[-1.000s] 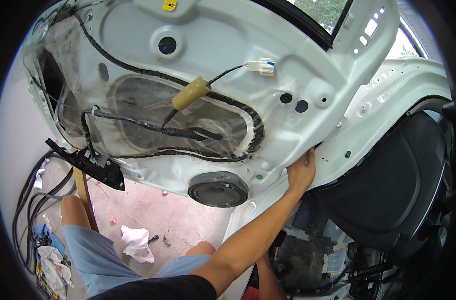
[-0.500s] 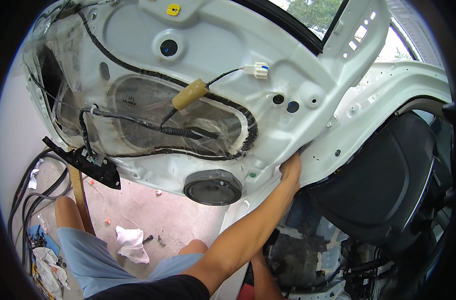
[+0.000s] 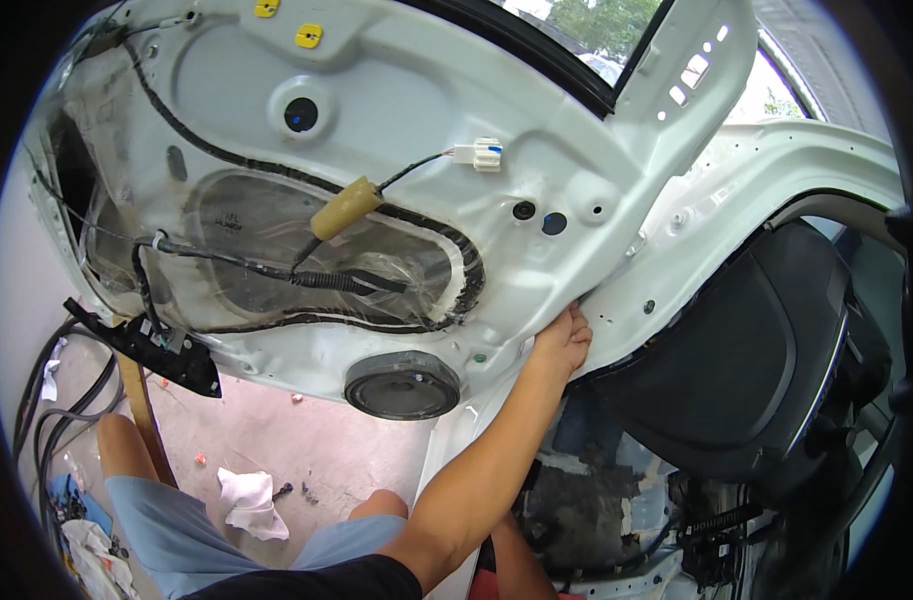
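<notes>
Left hand point(image 3: 562, 342) at edge of white car door point(image 3: 406, 120)

Fingers point(image 3: 580, 336) curled, the hand is resting where door is meeting body frame point(image 3: 666, 255); from here, one cannot tell what it is gripping. The left forearm point(image 3: 476, 480) is hiding the right hand. Clear plastic point(image 3: 251, 220), a wiring harness point(image 3: 326, 281) and a round speaker point(image 3: 403, 388) are lining the door. On the floor point(image 3: 366, 440), a crumpled pale bag or cloth point(image 3: 96, 555) is lying beside tiny, indistinct parts.
</notes>
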A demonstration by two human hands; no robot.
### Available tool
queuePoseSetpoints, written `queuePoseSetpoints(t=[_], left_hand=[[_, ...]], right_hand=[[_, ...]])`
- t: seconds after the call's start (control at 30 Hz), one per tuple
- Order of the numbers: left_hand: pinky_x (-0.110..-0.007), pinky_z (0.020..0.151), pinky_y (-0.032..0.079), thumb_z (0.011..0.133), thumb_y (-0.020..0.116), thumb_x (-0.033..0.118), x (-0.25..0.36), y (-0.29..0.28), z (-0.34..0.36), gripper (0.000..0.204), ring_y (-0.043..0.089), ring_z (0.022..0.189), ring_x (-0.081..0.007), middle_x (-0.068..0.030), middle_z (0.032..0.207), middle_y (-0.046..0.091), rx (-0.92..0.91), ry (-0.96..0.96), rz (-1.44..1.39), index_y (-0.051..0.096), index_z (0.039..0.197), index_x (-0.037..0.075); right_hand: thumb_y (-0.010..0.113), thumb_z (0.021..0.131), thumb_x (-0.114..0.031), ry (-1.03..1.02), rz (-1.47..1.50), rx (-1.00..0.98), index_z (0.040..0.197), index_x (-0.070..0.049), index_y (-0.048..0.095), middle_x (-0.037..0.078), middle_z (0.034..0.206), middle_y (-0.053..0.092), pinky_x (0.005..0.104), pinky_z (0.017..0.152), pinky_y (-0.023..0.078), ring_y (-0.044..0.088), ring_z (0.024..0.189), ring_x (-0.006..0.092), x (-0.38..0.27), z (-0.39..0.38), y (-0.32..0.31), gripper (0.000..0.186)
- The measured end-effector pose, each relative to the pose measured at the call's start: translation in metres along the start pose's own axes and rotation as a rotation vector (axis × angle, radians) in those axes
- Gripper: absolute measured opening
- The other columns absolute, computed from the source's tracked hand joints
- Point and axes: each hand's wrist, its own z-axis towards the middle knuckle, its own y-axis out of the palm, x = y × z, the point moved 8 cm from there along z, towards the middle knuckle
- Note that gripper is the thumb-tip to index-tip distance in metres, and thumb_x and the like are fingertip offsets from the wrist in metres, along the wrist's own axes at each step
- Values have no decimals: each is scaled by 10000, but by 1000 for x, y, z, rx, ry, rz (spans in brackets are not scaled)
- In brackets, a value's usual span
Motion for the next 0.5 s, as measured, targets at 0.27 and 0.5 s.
queuePoseSetpoints(t=[0.27,0.5], left_hand=[[-211,414,216,987,583,220,-4,5,3,150,245,445,-65,36,707,514,-452,42,-543,602,899,100],[-227,423,222,976,586,134,-7,-3,-4,263,229,447,-79,41,625,290,-326,14,-369,478,738,105]], right_hand=[[684,942,-308,87,321,38,1291,-5,587,140,1271,640,460,1047,436,582,1224,280,-10,3,-4,471],[686,898,-356,193,526,70,1233,-39,644,149,1244,665,502,1031,428,583,1232,326,14,-1,12,464]])
